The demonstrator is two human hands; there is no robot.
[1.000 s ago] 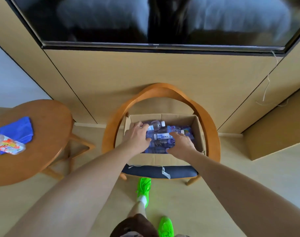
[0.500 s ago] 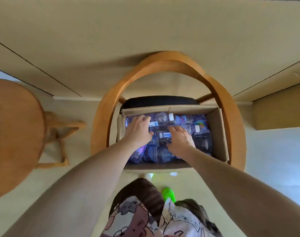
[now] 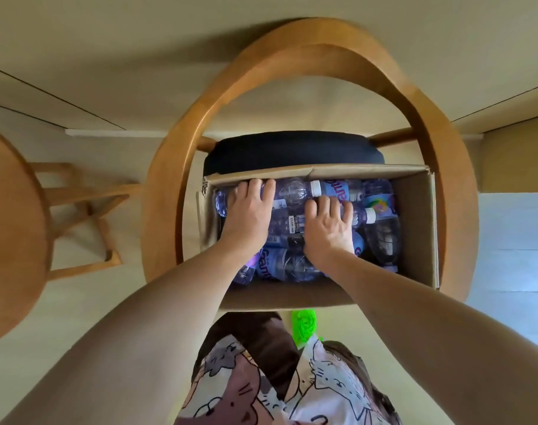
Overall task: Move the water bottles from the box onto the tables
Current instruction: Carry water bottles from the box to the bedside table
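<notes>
Cardboard box (image 3: pixel 421 228) on chair (image 3: pixel 292 148) seat | bottles (image 3: pixel 295 191) lying inside, packed | left hand (image 3: pixel 249 216) fingers curled over bottle at far-left | right hand (image 3: pixel 329 225) fingers curled over middle bottle | round tabletop (image 3: pixel 13 234) at left

the box (image 3: pixel 421 228) is plain brown cardboard. the water bottles (image 3: pixel 292 191) inside are clear plastic tinted purple-blue, with white caps and blue labels bearing pale lettering; one label at the right shows a rainbow-coloured patch. the chair (image 3: pixel 323 56) has a honey-brown wooden frame and a black seat cushion (image 3: pixel 292 148). the round worktop (image 3: pixel 13 234) at left is the same warm wood. the shoe (image 3: pixel 304 326) is neon green, the shirt (image 3: pixel 323 391) pale with cartoon cats, the floor (image 3: pixel 77 302) beige.
</notes>
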